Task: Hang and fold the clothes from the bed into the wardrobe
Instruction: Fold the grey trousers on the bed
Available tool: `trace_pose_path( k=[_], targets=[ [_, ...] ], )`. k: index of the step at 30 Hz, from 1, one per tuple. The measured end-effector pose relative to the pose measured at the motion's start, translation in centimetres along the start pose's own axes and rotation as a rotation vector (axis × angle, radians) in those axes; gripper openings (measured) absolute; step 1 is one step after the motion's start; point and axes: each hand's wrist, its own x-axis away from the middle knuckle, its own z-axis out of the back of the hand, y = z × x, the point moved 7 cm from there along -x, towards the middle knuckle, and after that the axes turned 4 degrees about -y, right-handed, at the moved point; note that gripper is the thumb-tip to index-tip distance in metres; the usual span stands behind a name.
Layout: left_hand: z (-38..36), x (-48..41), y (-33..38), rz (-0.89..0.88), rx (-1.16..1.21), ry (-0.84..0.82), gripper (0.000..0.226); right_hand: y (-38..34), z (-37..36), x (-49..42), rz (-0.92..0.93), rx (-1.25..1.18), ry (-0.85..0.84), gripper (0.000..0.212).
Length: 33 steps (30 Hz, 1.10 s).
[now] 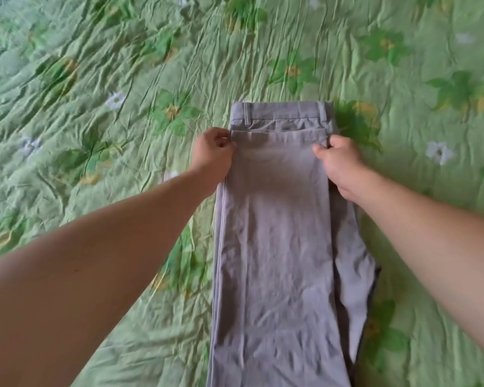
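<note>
The grey trousers lie flat on the bed, with the waistband at the far end and the cloth running toward the person until it leaves the lower edge of the view. They look already doubled lengthwise, one leg on the other, since only one leg width shows, with a second layer coming out a little along the right side. An upper layer ends in a straight edge just below the waistband, so I judge that the legs are brought up over the seat in a first fold. The fold line itself is out of view, so I cannot be sure.

The left hand pinches the left corner of this upper edge, with fingers curled on the cloth. The right hand grips the right corner in the same way, the thumb on top of the cloth. Both arms reach forward over the bed.

By my judgement the task is at an early to middle stage for this one garment. The trousers are partly folded but long, so one more fold seems needed. After that they must be carried to the wardrobe, which is not in view. No other clothes and no hanger show on the green flowered cover, so how many pieces are left I cannot tell.
</note>
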Motion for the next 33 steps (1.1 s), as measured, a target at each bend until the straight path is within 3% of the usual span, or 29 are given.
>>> trace_pose_path(
  k=[4,11,14,16,18,21,26,31,33],
  targets=[
    [-0.2,-1.5,-0.7,-0.022,-0.032,0.014,0.015,0.5,-0.1,-1.6,0.044,0.08,0.049,0.05],
    [0.6,-2.5,0.5,-0.045,0.0,0.048,0.017,-1.9,0.5,-2.6,0.195,0.205,0.068,0.042],
    [0.4,-3.0,1.0,-0.032,-0.39,0.009,0.041,-3.1,0.3,-2.0,0.288,0.594,0.097,0.012],
    [-0.6,-2.8,2.3,-0.204,-0.69,0.01,0.061,-4.0,-0.6,-1.2,0.447,0.844,0.177,0.044],
    [-2.8,-2.2,3.2,-0.438,-0.887,-0.038,0.068,-4.6,-2.4,-0.8,0.609,1.015,0.179,0.058],
    [-6.0,-2.6,0.5,-0.45,-1.019,-0.173,0.068,-1.5,-4.6,-3.0,0.436,1.156,-0.011,0.069],
    [-6.9,-4.7,-1.6,-0.487,-1.045,-0.097,0.068,0.8,-5.4,-4.7,0.445,1.148,0.071,0.074],
    [-6.6,-3.6,-1.0,-0.455,-1.091,-0.128,0.068,0.4,-5.0,-4.4,0.331,1.208,-0.029,0.075],
    [-6.3,-0.9,-0.2,-0.503,-1.132,-0.068,0.067,-0.4,-5.0,-2.2,0.373,1.212,-0.013,0.074]
  ],
)
